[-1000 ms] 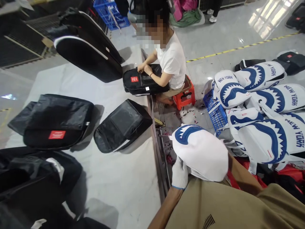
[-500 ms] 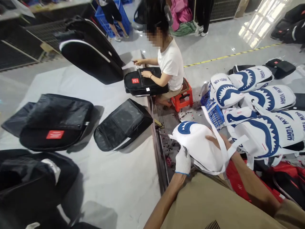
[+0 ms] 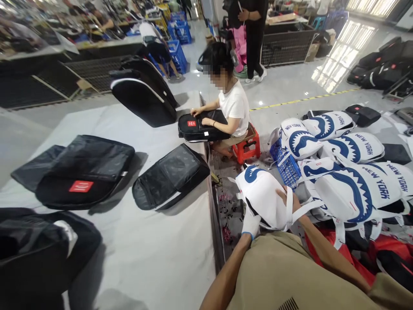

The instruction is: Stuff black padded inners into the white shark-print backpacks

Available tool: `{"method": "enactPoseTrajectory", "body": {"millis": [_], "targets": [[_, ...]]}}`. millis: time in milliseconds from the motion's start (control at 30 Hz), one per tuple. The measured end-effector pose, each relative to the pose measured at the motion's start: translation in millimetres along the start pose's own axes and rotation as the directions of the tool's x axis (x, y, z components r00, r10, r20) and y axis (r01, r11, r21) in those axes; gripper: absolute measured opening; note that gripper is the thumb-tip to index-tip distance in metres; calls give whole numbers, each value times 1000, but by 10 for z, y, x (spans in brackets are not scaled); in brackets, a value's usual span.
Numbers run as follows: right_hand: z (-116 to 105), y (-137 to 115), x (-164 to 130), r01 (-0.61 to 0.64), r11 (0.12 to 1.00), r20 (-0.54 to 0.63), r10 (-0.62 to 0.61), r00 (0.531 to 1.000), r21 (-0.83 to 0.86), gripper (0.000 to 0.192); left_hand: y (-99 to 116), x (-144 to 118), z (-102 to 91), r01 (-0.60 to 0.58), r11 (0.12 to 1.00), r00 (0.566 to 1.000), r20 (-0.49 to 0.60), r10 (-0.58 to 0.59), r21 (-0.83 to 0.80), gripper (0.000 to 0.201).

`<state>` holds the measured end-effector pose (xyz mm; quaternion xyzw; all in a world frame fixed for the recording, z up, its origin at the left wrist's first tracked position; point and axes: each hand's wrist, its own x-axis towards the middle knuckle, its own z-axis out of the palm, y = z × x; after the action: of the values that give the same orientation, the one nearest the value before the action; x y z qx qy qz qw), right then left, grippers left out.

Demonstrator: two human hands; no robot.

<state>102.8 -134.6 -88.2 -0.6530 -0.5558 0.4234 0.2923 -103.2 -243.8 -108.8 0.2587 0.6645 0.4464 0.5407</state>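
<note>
White shark backpack [image 3: 263, 196] sat on my lap, just right of the table [image 3: 155, 258] edge. Gloved left hand [image 3: 250, 224] gripped its underside; right hand [image 3: 287, 199] had moved onto a strap, gripping it.

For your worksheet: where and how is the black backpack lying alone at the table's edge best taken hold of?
The black backpack lies flat, tilted, one end overhanging the table edge. Probably grip that overhanging end from the aisle side: it sticks out free, so fingers can close around it.

Left of you, black bags [image 3: 85, 174] lie on the desk [image 3: 155, 254]; a seated person [image 3: 232, 114] works on a red stool [image 3: 248, 144] at upper centre.
</note>
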Motion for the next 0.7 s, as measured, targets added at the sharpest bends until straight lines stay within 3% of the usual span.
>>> {"method": "enactPoseTrajectory", "body": {"millis": [67, 167, 300, 367, 500, 567, 700], "targets": [[-27, -65, 9, -24, 994, 11, 23, 1000, 105, 72, 89, 72, -19, -23, 995, 1000, -18, 22, -101, 76], [-18, -306, 93, 3, 960, 23, -10, 1000, 278, 91, 313, 146, -173, 85, 971, 992, -67, -102, -225, 45], [223, -754, 300, 200, 903, 48, -235, 971, 379, 94, 581, 192, -413, 94, 854, 978, -114, -176, -512, 46], [401, -897, 410, 224, 894, 76, -273, 959, 388, 95, 645, 247, -450, 106, 799, 961, -145, -235, -592, 49], [585, -934, 552, 92, 928, 192, -170, 967, 360, 98, 662, 419, -376, 170, 789, 916, -200, -347, -590, 30], [561, -904, 554, 60, 946, 234, -140, 962, 319, 100, 658, 479, -343, 160, 807, 919, -212, -332, -568, 27], [419, -921, 428, 43, 974, 206, -90, 974, 224, 92, 686, 453, -350, 138, 853, 924, -246, -294, -503, 27]]}}
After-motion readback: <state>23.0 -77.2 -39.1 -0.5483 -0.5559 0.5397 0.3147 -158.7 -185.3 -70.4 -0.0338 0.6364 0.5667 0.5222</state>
